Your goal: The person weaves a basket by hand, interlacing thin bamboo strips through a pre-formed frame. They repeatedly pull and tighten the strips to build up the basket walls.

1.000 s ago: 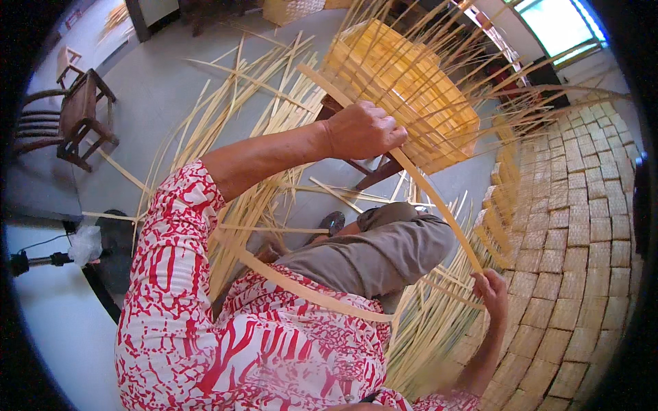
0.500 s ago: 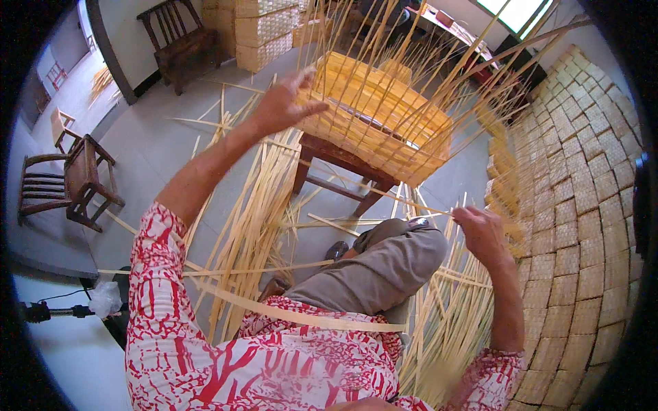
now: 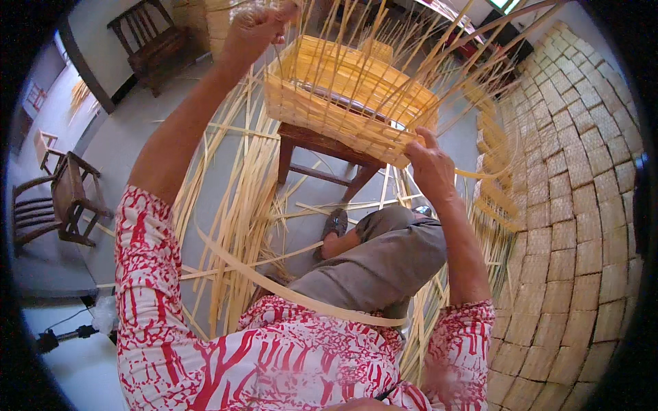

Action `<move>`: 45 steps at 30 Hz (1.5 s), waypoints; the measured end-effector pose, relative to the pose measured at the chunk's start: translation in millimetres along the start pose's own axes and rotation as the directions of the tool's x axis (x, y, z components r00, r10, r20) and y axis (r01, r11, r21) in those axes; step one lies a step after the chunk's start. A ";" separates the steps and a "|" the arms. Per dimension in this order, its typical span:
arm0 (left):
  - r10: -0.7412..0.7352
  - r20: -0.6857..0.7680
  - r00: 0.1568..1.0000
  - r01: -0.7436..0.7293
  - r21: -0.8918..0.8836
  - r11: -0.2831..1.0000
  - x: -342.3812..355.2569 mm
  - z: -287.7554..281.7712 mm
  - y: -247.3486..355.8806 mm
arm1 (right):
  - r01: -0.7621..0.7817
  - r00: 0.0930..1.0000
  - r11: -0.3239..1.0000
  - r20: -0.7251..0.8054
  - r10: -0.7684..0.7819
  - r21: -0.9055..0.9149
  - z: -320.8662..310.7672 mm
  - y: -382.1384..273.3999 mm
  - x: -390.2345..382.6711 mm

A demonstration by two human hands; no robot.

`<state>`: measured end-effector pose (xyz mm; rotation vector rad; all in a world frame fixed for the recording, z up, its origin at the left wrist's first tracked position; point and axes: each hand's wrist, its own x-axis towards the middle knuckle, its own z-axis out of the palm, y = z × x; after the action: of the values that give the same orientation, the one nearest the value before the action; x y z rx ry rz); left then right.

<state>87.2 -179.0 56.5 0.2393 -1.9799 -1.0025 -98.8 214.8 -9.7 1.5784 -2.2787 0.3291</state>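
Observation:
A yellow woven basket, its long upright stakes unfinished at the top, rests tilted on a dark wooden stool. At the basket's far left end, my left hand is raised with its fingers closed beside the stakes; what they pinch is hidden. My right hand is at the near right corner, fingers pinched on a thin weaving strip that bows out to the right. Another flat pale strip lies curved across my lap.
Loose strips cover the floor left of my legs. Stacked woven pieces line the right side. A small wooden chair stands at the left, another chair behind it. A cluttered table is at the back.
My left hand has moved up and left, its spread fingers now closed. My right hand has come in from the right, up to the basket's near corner, and the strip now bows outward.

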 end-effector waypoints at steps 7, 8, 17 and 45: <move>0.097 0.432 0.896 -0.107 -0.002 0.994 -15.6 26.7 62.3 | -0.015 0.988 0.960 -0.144 0.057 0.279 37.2 0.0 23.9; 0.096 0.471 0.877 -0.099 -0.018 0.995 -12.1 25.6 64.9 | -0.021 0.987 0.943 -0.144 0.073 0.333 41.7 1.8 30.2; 0.062 0.598 0.799 -0.042 -0.047 0.998 5.7 17.0 88.8 | -0.218 0.936 0.874 -0.159 0.313 0.435 63.7 -3.5 42.0; 0.123 0.871 0.475 -0.082 -0.096 0.992 22.6 155.5 173.7 | -0.262 0.912 0.811 -0.142 0.385 0.523 75.5 -8.4 47.1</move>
<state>-12.2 10.2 152.1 -0.5639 -2.8480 -1.2122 -117.4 142.9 -59.4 1.2356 -2.3745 1.2175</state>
